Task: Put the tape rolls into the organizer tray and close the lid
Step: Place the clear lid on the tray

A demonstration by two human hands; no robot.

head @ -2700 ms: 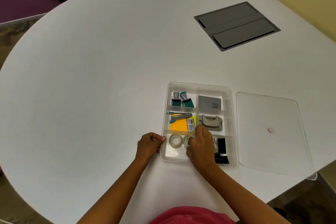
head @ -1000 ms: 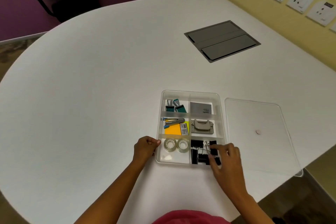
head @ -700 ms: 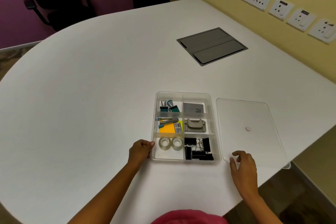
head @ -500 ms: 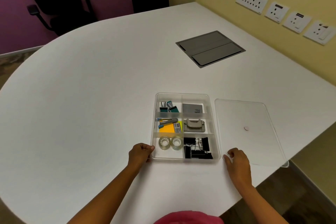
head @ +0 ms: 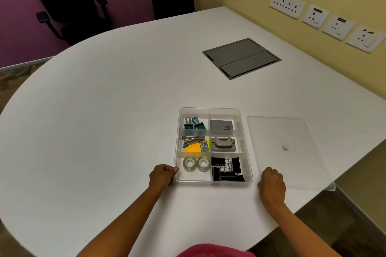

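Observation:
Two clear tape rolls [head: 196,164] lie side by side in the near left compartment of the clear organizer tray [head: 246,148]. My left hand [head: 161,175] grips the tray's near left corner. The flat clear lid [head: 292,142] lies on the table to the right of the tray. My right hand [head: 271,181] rests with curled fingers at the lid's near left corner, touching its edge; a firm grip cannot be made out.
The tray also holds black binder clips [head: 226,170], a stapler [head: 193,140], sticky notes [head: 193,147], a hole punch [head: 223,144] and a grey box [head: 221,125]. A grey cable hatch [head: 241,58] sits further back. The table edge [head: 313,202] is close on the right.
My right hand left the tape rolls, crossed over the binder clips and came to the lid's near left corner. The view tilted up. My left hand stayed on the tray.

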